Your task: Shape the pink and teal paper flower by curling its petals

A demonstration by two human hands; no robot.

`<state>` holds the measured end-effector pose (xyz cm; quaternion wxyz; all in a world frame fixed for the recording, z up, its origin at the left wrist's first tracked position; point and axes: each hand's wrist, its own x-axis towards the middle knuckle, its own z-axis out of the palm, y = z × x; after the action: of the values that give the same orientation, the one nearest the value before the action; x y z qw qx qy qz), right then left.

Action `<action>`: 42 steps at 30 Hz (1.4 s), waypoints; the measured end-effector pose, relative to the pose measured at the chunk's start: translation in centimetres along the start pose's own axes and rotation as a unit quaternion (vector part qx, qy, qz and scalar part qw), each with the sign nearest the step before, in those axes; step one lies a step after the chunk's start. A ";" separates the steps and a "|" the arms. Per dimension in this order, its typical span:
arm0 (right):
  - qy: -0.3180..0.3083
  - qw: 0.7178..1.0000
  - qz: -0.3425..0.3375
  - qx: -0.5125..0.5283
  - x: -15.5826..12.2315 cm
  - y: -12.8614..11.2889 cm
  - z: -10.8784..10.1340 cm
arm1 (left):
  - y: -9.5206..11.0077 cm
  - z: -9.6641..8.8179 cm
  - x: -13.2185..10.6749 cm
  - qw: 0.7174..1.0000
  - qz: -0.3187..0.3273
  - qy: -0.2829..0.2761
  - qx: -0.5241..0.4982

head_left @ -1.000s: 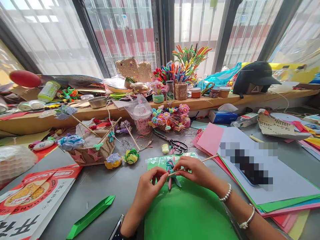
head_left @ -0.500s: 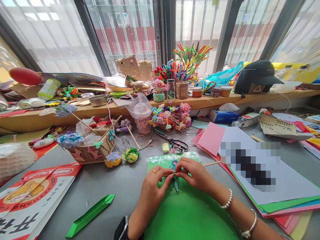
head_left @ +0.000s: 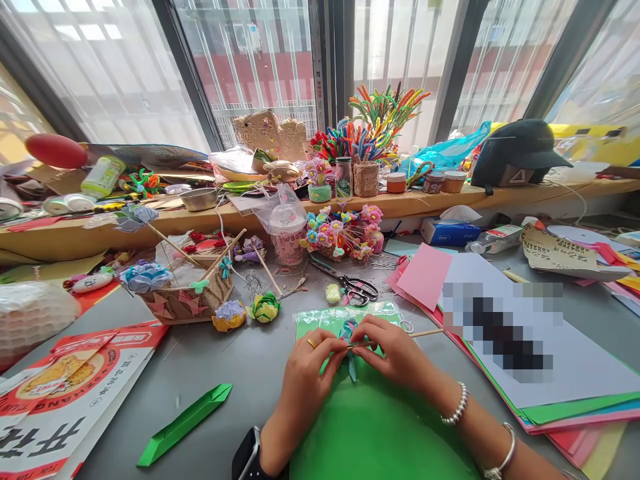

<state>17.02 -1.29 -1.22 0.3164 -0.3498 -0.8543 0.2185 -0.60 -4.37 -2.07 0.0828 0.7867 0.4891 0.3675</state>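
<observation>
My left hand (head_left: 307, 373) and my right hand (head_left: 393, 350) meet over a bright green paper sheet (head_left: 375, 427). Both pinch a thin wooden stick (head_left: 425, 332) that runs out to the right. A small folded paper flower (head_left: 349, 331) in blue and pink sits on the stick between my fingertips, mostly hidden by them. A gold ring shows on my left hand and bracelets on my right wrist.
Black scissors (head_left: 357, 289) lie just beyond my hands. A folded green paper strip (head_left: 183, 425) lies at the near left. A basket with paper flowers (head_left: 187, 293) stands at the left, a stack of coloured paper (head_left: 550, 380) at the right. A cluttered windowsill (head_left: 320, 207) runs behind.
My hands have closed in together on the stick. The paper flower, which hung in plain view below the stick, is now largely covered by my fingers.
</observation>
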 end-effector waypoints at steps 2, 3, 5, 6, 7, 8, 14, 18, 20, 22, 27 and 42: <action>-0.003 1.000 -0.004 0.002 0.0 0.1 0.1 | 0.0 0.0 0.0 1.000 0.014 0.008 0.023; -0.003 1.000 -0.009 0.002 0.0 0.2 0.1 | 0.0 0.1 -0.1 0.999 0.023 0.014 0.032; 0.001 1.000 -0.018 -0.003 0.0 0.3 0.3 | -0.1 0.2 -0.1 0.998 0.040 0.028 0.041; 0.006 1.000 -0.023 -0.009 -0.1 0.3 0.3 | -0.1 0.2 -0.1 0.998 0.045 0.032 0.041; 0.011 0.999 -0.027 -0.016 -0.1 0.3 0.4 | -0.1 0.2 -0.1 0.998 0.046 0.032 0.037; 0.017 0.999 -0.032 -0.024 -0.1 0.3 0.4 | -0.1 0.2 -0.1 0.998 0.044 0.027 0.031; 0.055 0.994 -0.081 -0.056 -0.2 0.2 0.5 | 0.5 -0.1 -0.1 0.999 -0.010 -0.007 -0.033; 0.079 0.989 -0.097 -0.079 -0.2 0.0 0.6 | 0.7 -0.3 0.0 0.994 -0.097 0.014 -0.046; 0.084 0.988 -0.098 -0.084 -0.2 0.0 0.6 | 0.8 -0.4 0.1 0.989 -0.132 0.001 -0.060; 0.086 0.987 -0.099 -0.089 -0.2 -0.1 0.6 | 0.8 -0.4 0.2 0.985 -0.152 -0.020 -0.084; 0.083 0.989 -0.091 -0.078 -0.2 -0.3 0.6 | 0.8 -0.3 0.3 0.970 -0.185 -0.036 -0.152; 0.012 0.999 0.019 -0.032 -0.2 0.3 0.4 | -1.0 -3.7 1.5 0.942 -0.256 -0.151 -0.159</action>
<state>16.96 -1.30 -1.76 0.3112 -0.3791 -0.8500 0.1924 -3.40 -3.43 0.83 0.3710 0.6581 0.5907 0.2835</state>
